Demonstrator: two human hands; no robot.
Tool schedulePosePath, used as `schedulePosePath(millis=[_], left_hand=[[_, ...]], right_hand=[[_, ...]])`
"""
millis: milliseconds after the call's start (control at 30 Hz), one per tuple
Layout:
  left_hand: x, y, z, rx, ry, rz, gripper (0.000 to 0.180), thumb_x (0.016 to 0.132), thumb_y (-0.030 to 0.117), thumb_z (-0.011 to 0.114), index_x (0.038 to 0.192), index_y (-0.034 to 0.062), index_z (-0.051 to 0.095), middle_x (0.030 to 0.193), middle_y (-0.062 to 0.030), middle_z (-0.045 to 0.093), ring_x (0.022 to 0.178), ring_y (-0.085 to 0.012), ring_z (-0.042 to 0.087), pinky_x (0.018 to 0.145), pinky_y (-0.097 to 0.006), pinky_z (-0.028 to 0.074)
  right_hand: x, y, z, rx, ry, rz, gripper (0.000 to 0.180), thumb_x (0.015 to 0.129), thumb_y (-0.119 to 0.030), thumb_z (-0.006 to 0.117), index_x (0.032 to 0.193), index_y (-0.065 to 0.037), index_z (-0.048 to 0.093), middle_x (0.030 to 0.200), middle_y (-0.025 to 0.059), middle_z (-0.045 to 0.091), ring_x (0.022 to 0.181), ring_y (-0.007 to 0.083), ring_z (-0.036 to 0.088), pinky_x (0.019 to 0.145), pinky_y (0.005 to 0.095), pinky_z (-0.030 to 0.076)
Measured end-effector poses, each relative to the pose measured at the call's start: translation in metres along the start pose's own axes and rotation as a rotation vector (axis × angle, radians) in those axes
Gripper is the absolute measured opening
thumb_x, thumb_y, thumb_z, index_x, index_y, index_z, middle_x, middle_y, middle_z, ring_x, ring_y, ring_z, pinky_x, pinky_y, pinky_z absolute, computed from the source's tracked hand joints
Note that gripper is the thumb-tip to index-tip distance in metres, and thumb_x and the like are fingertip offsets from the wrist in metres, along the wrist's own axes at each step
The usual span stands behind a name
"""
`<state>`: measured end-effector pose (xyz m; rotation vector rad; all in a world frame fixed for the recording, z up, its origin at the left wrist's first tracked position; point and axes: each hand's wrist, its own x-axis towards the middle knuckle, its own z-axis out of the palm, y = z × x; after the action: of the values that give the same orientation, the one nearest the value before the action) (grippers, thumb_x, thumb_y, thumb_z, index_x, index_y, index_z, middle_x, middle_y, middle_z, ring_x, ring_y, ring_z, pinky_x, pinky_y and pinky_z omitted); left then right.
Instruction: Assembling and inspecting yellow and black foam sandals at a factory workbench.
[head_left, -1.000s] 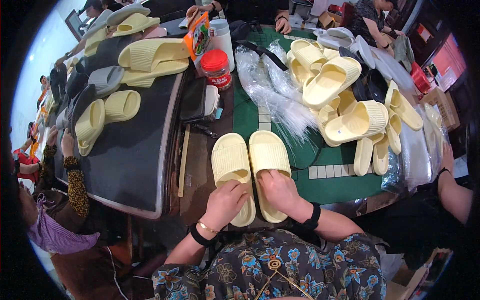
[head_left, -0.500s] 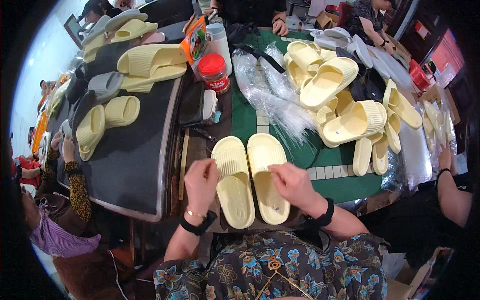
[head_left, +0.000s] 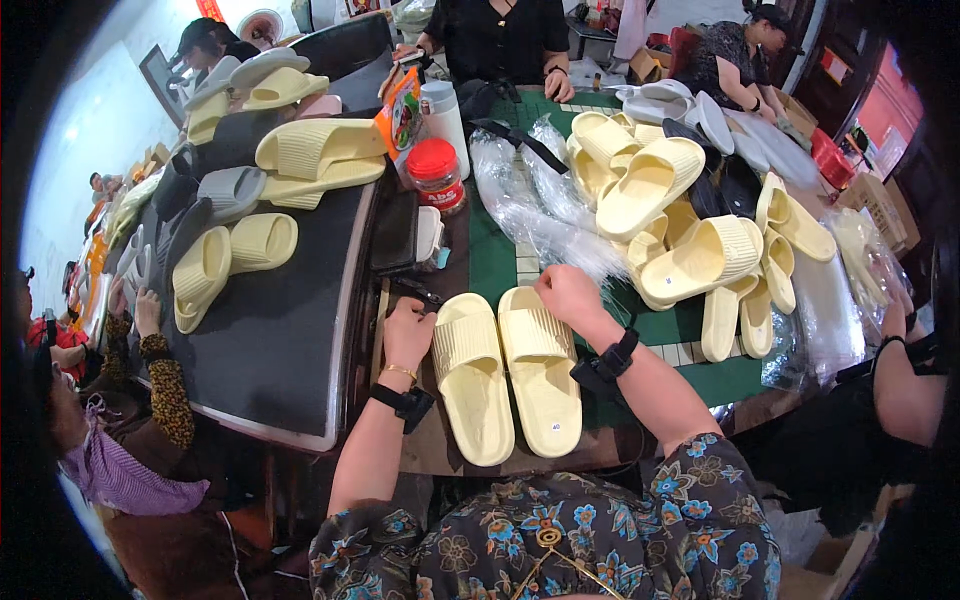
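Observation:
A pair of pale yellow slide slippers lies side by side before me, toes pointing away: the left slipper [head_left: 476,400] and the right slipper [head_left: 543,395], which has a small white sticker on its heel. My left hand [head_left: 408,335], fingers curled in, is just left of the left slipper's strap. Past the toe of the right slipper, my right hand [head_left: 572,300] is closed, its fingertips bent down. What it may pinch is hidden. Clear plastic bags [head_left: 545,215] lie beyond that hand. To their right is a heap of yellow slippers [head_left: 705,255].
A black-topped table [head_left: 270,350] at left carries more yellow and grey slippers. Between the tables stand a red-lidded jar [head_left: 436,175], a pale bottle [head_left: 443,120] and a black box [head_left: 394,230]. People work on several sides; a co-worker's arm [head_left: 905,365] is at right.
My right hand has moved off the right slipper's strap, forward past its toe. My left hand has shifted slightly away from the left slipper. The whole view has tilted up a little.

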<state>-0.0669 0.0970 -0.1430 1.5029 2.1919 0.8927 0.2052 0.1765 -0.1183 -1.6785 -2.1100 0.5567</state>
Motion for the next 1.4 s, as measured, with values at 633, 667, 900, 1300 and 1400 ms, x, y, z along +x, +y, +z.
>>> schedulePosePath(millis=[633,667,900,1300,1400], left_hand=[[-0.020,0.046,-0.009,-0.219,0.004,0.158,0.016,0.081,0.005,0.066,0.097,0.0019,0.063,0.081,-0.0162,0.069,0.078,-0.0335,0.068,0.071,-0.040,0.053],[-0.020,0.048,-0.010,-0.235,-0.033,0.164,0.014,0.081,0.006,0.067,0.095,0.0014,0.064,0.082,-0.0158,0.069,0.078,-0.0322,0.068,0.071,-0.039,0.053],[-0.023,0.059,-0.007,-0.234,-0.052,0.221,0.012,0.082,0.007,0.068,0.091,-0.0008,0.068,0.078,-0.0118,0.070,0.072,-0.0197,0.068,0.069,-0.030,0.053],[-0.030,0.067,0.002,-0.225,-0.082,0.320,0.013,0.081,0.008,0.069,0.089,-0.0009,0.068,0.083,-0.0145,0.069,0.075,-0.0268,0.068,0.070,-0.034,0.053],[-0.030,0.067,0.002,-0.206,-0.059,0.373,0.012,0.080,0.008,0.069,0.088,-0.0004,0.069,0.084,-0.0145,0.068,0.076,-0.0275,0.067,0.070,-0.035,0.053]], right_hand=[[0.008,0.012,0.009,-0.021,-0.002,-0.151,0.014,0.078,-0.017,0.061,0.079,-0.006,0.069,0.083,0.0165,0.068,0.079,0.0373,0.066,0.071,0.0489,0.053],[0.008,0.012,0.009,-0.025,0.015,-0.163,0.014,0.078,-0.017,0.061,0.079,-0.006,0.068,0.084,0.0163,0.068,0.079,0.0374,0.065,0.070,0.0490,0.052],[0.003,0.001,0.001,0.030,0.041,-0.179,0.014,0.080,-0.016,0.060,0.081,-0.004,0.066,0.085,0.0167,0.067,0.081,0.0369,0.065,0.071,0.0470,0.052],[-0.024,-0.046,-0.003,0.496,-0.097,-0.288,0.011,0.084,-0.013,0.062,0.086,-0.002,0.061,0.079,0.0137,0.062,0.070,0.0295,0.063,0.063,0.0381,0.049],[-0.026,-0.047,0.007,0.450,-0.074,-0.339,0.012,0.084,-0.014,0.062,0.087,-0.003,0.060,0.080,0.0126,0.062,0.071,0.0297,0.062,0.064,0.0386,0.049]])
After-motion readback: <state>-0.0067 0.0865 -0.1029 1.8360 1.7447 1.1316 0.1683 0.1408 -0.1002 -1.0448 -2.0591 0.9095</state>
